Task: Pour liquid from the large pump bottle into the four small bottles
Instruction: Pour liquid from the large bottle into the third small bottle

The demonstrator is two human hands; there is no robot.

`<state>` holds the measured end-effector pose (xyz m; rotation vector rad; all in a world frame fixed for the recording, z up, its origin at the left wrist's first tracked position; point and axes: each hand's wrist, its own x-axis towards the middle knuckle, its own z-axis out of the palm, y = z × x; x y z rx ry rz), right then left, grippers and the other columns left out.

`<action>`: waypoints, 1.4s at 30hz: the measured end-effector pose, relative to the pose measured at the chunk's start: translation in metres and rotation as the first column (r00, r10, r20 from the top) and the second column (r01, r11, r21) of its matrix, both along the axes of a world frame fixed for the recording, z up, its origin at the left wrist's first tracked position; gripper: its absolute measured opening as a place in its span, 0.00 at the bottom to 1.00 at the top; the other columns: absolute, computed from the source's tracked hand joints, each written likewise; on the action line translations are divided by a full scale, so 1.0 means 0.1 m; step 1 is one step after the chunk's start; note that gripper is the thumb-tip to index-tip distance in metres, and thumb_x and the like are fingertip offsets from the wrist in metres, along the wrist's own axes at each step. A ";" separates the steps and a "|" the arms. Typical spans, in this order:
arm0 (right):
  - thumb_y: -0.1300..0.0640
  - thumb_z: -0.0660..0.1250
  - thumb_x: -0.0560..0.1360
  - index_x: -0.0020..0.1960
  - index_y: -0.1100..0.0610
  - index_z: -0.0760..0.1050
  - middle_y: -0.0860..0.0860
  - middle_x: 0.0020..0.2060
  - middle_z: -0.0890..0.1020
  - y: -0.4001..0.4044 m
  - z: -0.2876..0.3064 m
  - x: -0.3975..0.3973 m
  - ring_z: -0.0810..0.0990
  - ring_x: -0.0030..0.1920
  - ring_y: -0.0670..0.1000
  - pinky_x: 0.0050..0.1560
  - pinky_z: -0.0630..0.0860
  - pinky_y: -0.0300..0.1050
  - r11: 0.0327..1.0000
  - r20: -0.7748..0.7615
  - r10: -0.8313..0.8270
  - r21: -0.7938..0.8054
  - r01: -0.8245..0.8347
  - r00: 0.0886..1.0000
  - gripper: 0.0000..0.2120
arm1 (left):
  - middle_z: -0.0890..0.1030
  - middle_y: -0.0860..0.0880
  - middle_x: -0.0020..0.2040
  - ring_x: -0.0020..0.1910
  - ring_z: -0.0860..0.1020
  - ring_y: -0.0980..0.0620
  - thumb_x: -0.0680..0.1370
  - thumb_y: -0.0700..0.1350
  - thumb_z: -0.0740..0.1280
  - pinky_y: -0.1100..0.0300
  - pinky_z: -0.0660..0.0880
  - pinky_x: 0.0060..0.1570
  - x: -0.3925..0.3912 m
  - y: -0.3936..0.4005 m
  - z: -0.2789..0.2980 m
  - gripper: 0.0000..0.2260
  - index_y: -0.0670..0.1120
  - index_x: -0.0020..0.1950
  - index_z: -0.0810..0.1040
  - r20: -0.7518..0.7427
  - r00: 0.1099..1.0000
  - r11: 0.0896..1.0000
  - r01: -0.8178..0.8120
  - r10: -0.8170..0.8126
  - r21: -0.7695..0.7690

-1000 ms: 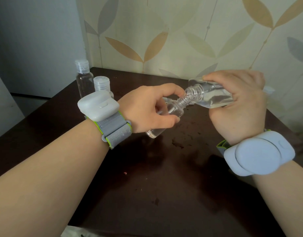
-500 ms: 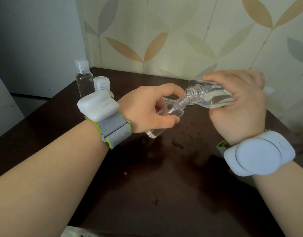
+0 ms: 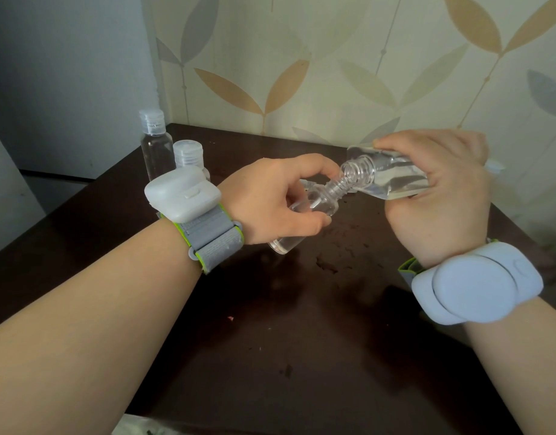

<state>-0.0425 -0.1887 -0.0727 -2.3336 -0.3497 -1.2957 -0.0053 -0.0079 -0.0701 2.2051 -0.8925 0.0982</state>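
My right hand (image 3: 440, 199) grips the large clear bottle (image 3: 386, 177), tipped on its side with its open threaded neck pointing left and down. That neck touches the open mouth of a small clear bottle (image 3: 305, 215), which my left hand (image 3: 270, 199) holds tilted above the table. Clear liquid lies in the lower part of the small bottle and along the low side of the large one. Two capped small bottles stand at the back left, a taller one (image 3: 154, 142) and a shorter one (image 3: 188, 155) partly hidden by my left wrist device.
The dark brown table (image 3: 302, 340) has wet spots and scuffs near its middle. A leaf-patterned wall runs along the table's far edge and a grey wall stands to the left. A white object (image 3: 495, 166) peeks out behind my right hand.
Almost nothing differs: both hands hold the same pose, with the large bottle's neck staying against the small bottle's mouth.
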 end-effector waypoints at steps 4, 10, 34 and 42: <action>0.75 0.65 0.60 0.48 0.59 0.80 0.55 0.44 0.81 0.00 0.00 0.00 0.72 0.52 0.64 0.54 0.64 0.73 1.000 0.009 0.001 -0.024 -0.001 1.000 0.21 | 0.80 0.52 0.32 0.27 0.70 0.57 0.65 0.54 0.67 0.63 0.71 0.37 -0.01 -0.01 0.01 0.16 0.64 0.48 0.67 -0.007 1.000 1.000 -0.008 0.008 0.011; 0.75 0.65 0.60 0.48 0.58 0.81 0.55 0.44 0.81 -0.01 -0.01 0.01 0.70 0.52 0.59 0.53 0.65 0.74 1.000 0.012 0.012 -0.009 -0.011 1.000 0.21 | 0.80 0.51 0.33 0.27 0.70 0.58 0.63 0.55 0.66 0.61 0.72 0.38 -0.02 -0.01 0.01 0.14 0.68 0.44 0.66 -0.014 1.000 1.000 -0.011 0.011 0.016; 0.75 0.65 0.59 0.49 0.58 0.80 0.54 0.44 0.80 -0.01 -0.02 0.01 0.66 0.51 0.54 0.54 0.64 0.73 1.000 -0.001 -0.004 0.014 0.004 1.000 0.22 | 0.80 0.52 0.33 0.26 0.70 0.59 0.63 0.54 0.66 0.63 0.71 0.37 -0.01 -0.01 0.00 0.15 0.67 0.45 0.66 -0.012 1.000 1.000 -0.005 0.005 0.011; 0.75 0.64 0.59 0.48 0.58 0.80 0.54 0.44 0.81 -0.02 -0.02 0.01 0.66 0.51 0.53 0.53 0.65 0.74 1.000 0.002 0.004 0.011 -0.004 1.000 0.22 | 0.79 0.53 0.32 0.26 0.70 0.60 0.63 0.54 0.66 0.64 0.70 0.36 0.00 -0.01 0.00 0.15 0.68 0.45 0.66 -0.013 1.000 1.000 -0.005 0.005 0.004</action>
